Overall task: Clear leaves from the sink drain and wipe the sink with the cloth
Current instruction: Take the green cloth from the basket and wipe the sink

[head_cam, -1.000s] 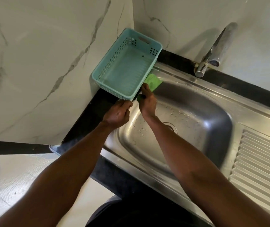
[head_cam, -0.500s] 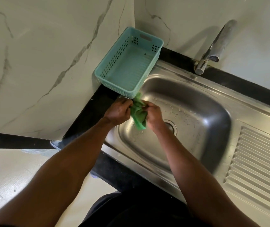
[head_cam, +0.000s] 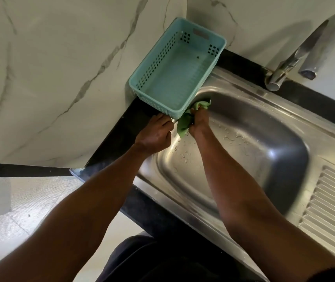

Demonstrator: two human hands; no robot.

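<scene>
A green cloth [head_cam: 183, 124] is bunched in my right hand [head_cam: 199, 122], which grips it against the sink's far left corner, just under the basket's near end. The steel sink [head_cam: 264, 159] holds scattered water drops; my right forearm hides the drain, and no leaves show. My left hand [head_cam: 155, 135] rests on the sink's left rim beside the cloth, its fingers curled at the basket's near corner; whether they hold the basket or the rim I cannot tell.
A teal plastic basket [head_cam: 174, 64] stands empty in the corner, overhanging the sink. A chrome tap [head_cam: 296, 55] rises at the back right. The ribbed draining board [head_cam: 329, 204] lies to the right. Marble walls close off the left and back.
My right hand has carried the cloth from in front of my left hand back up to the sink's far left corner. My left hand has stayed by the basket's near corner.
</scene>
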